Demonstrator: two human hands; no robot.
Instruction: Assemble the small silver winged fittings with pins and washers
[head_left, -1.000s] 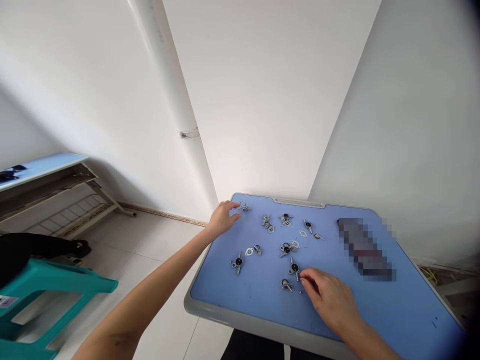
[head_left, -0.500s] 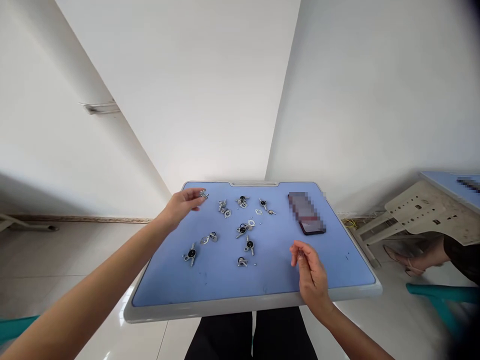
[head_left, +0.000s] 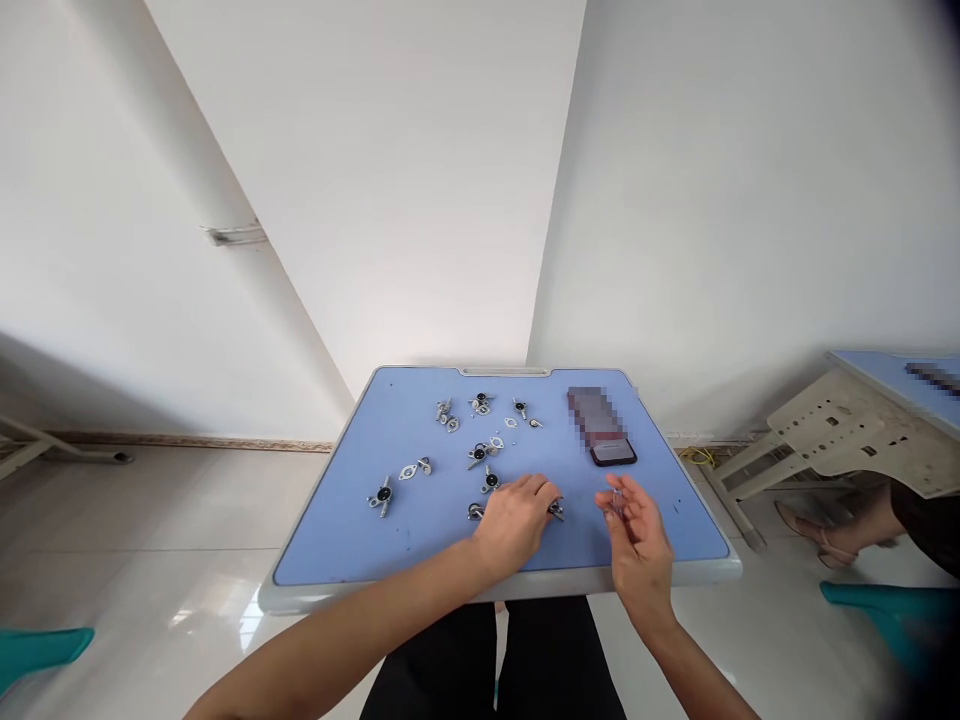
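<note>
My left hand (head_left: pixel 517 522) is low over the table's front middle, fingers closed on a small metal fitting (head_left: pixel 556 509) that is partly hidden. To its right my right hand (head_left: pixel 639 535) is raised, thumb and fingers pinching a small shiny thing (head_left: pixel 616 502) too small to name. Beside the left hand lie a metal fitting with a black round centre (head_left: pixel 490 481) and a small ringed part (head_left: pixel 475 511). Another black-centred fitting (head_left: pixel 383 495) rests at the left, below a flat metal gasket plate (head_left: pixel 407 472).
Further fittings lie in small groups toward the back, among them one black-centred fitting (head_left: pixel 478 454) and a loose plate (head_left: pixel 510 423). A phone (head_left: pixel 613 452) lies at the right of the blue table (head_left: pixel 337 550). A wall stands behind; another person's foot (head_left: pixel 836 540) shows at right.
My left hand has come from the table's back left to the front middle, carrying a small metal fitting close to my right hand. The view has shifted slightly.
</note>
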